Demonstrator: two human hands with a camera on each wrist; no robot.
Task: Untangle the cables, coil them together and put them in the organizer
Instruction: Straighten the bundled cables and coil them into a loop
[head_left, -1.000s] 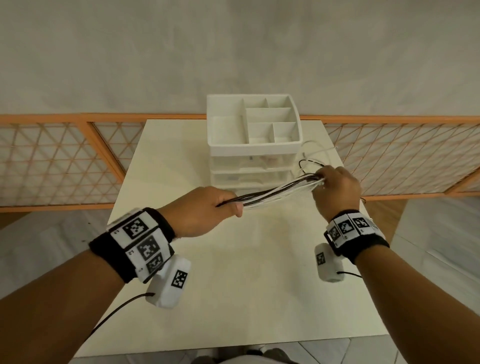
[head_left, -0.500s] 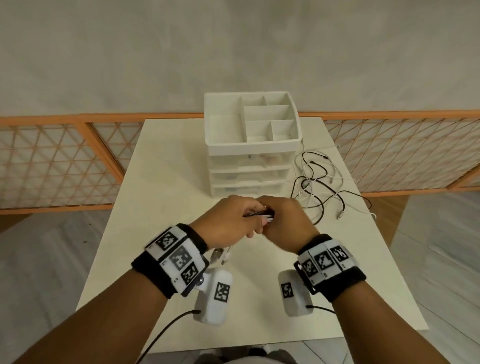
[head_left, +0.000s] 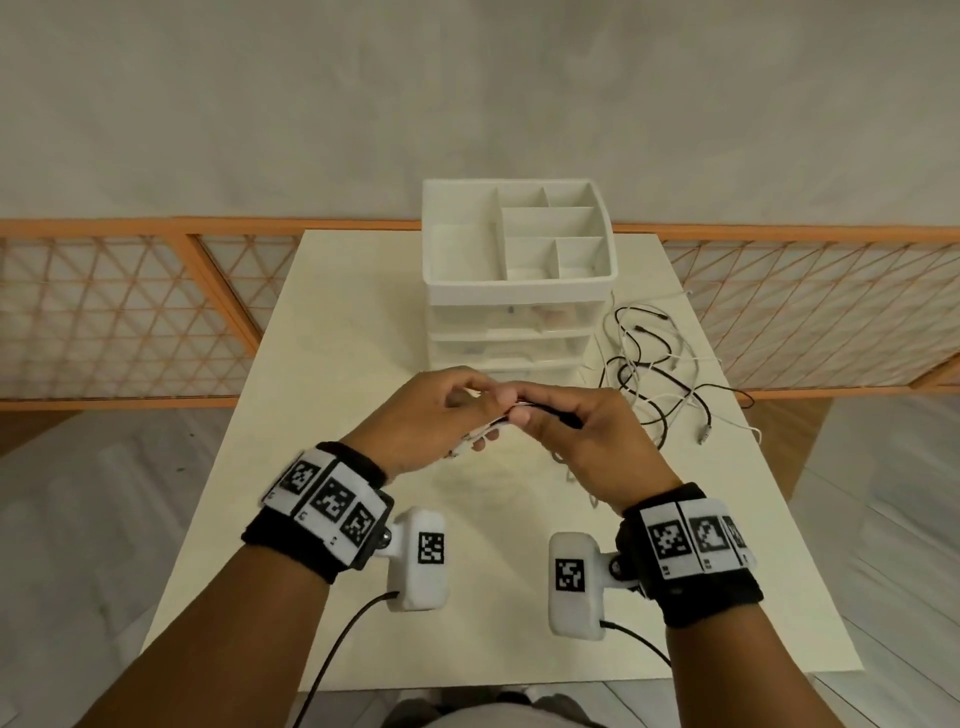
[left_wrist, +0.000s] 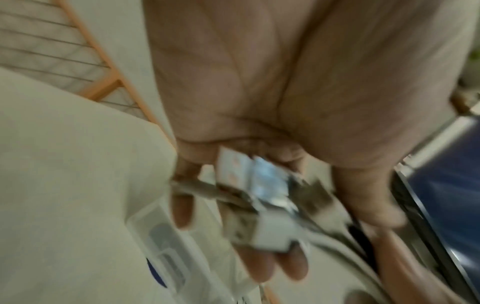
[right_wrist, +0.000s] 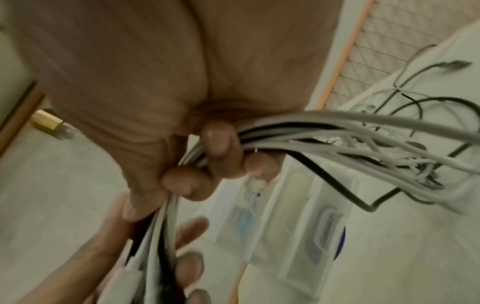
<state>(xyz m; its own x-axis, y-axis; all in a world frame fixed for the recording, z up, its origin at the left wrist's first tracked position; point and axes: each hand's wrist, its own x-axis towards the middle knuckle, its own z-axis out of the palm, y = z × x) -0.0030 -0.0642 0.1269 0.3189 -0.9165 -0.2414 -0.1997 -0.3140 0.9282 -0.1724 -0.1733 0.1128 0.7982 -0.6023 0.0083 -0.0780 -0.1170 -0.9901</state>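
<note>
Black and white cables (head_left: 660, 382) trail in a loose tangle on the table to the right of the white organizer (head_left: 519, 293). My two hands meet just in front of the organizer's drawers. My right hand (head_left: 566, 431) grips the gathered bundle of cables (right_wrist: 298, 133), fingers curled round it. My left hand (head_left: 441, 415) holds the plug ends of the bundle (left_wrist: 259, 197) across its fingers. The left wrist view is blurred, showing white and metal plugs against the fingers (left_wrist: 259, 265).
The organizer's top tray (head_left: 457, 249) has several open compartments, above clear drawers (head_left: 509, 343). The cream table (head_left: 332, 332) ends at an orange lattice railing (head_left: 130, 312) on both sides. Loose cable plugs (head_left: 704, 436) lie near the table's right edge.
A second ago the hands were apart with the bundle stretched taut between them. They have come together in front of the organizer, and the slack cables have dropped onto the table at the right.
</note>
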